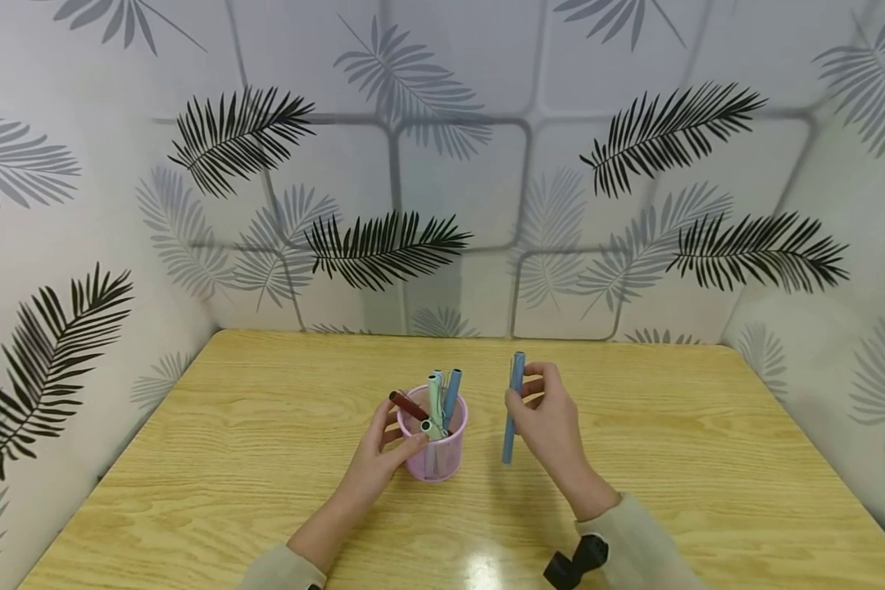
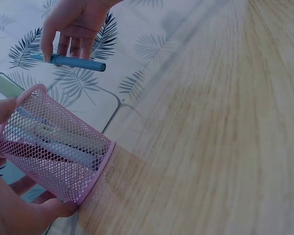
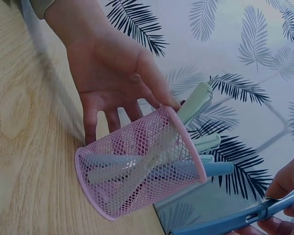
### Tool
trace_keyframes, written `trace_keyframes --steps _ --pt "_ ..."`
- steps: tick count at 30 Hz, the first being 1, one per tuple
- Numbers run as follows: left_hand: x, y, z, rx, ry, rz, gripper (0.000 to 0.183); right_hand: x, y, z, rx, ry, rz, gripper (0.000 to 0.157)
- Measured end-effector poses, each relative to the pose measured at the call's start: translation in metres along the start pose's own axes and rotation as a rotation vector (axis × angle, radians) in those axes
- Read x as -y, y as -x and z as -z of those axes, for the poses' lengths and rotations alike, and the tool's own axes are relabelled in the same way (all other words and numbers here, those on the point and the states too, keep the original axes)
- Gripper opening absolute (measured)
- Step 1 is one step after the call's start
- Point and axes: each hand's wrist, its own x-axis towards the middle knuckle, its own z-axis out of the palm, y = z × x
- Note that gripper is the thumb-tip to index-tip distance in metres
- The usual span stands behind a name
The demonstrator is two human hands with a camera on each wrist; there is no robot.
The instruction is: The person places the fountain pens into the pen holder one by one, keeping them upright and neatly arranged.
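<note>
A pink mesh pen cup point(image 1: 446, 459) stands upright on the table. My left hand point(image 1: 374, 455) holds it from the left side, thumb by the rim and fingers around the wall. Inside lean a dark red pen point(image 1: 409, 405), pale green pens point(image 1: 434, 397) and blue pens point(image 1: 451, 393). To the right of the cup, my right hand point(image 1: 553, 418) pinches a blue pen point(image 1: 514, 410) between thumb and fingers, nearly vertical and apart from the cup. In the right wrist view this blue pen point(image 3: 230, 223) shows a clip and a small window in its barrel.
The wood-grain table point(image 1: 265, 410) carries the cup. Behind it and at both sides stand pale walls point(image 1: 457, 188) with a leaf pattern. A black device point(image 1: 577, 562) is strapped at the right sleeve point(image 1: 637, 545).
</note>
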Motion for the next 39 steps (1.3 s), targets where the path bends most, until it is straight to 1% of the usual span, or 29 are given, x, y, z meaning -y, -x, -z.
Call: trace_keyframes --steps 7,11,14,18,21,25,32,35,39 --pt "-0.002 0.001 0.000 0.002 -0.006 0.002 0.066 0.011 0.000 -0.001 -0.025 -0.039 0.030 0.033" --pt "0.001 -0.001 0.001 0.002 0.003 -0.009 0.067 0.017 0.001 -0.003 -0.033 -0.066 0.056 0.032" --pt "0.012 -0.005 0.002 -0.003 0.014 -0.013 0.067 0.023 0.001 -0.004 -0.046 -0.091 0.084 0.033" --pt "0.027 -0.010 0.003 -0.011 0.010 -0.012 0.066 0.028 0.003 -0.007 -0.067 -0.159 0.128 0.033" --pt "0.030 -0.011 0.003 -0.013 0.003 -0.015 0.066 0.031 0.003 -0.009 -0.081 -0.204 0.160 0.032" --pt "0.025 -0.009 0.003 -0.016 0.006 -0.010 0.067 0.035 0.001 -0.012 -0.087 -0.224 0.199 0.032" --pt "0.000 0.001 0.001 -0.010 -0.017 -0.022 0.066 0.045 -0.001 -0.016 -0.076 -0.251 0.278 0.030" --pt "-0.003 0.002 0.000 -0.013 -0.023 -0.019 0.065 0.048 -0.002 -0.018 -0.066 -0.271 0.296 0.030" --pt "-0.002 0.001 0.000 -0.015 -0.016 -0.020 0.065 0.053 -0.002 -0.021 -0.056 -0.284 0.289 0.031"
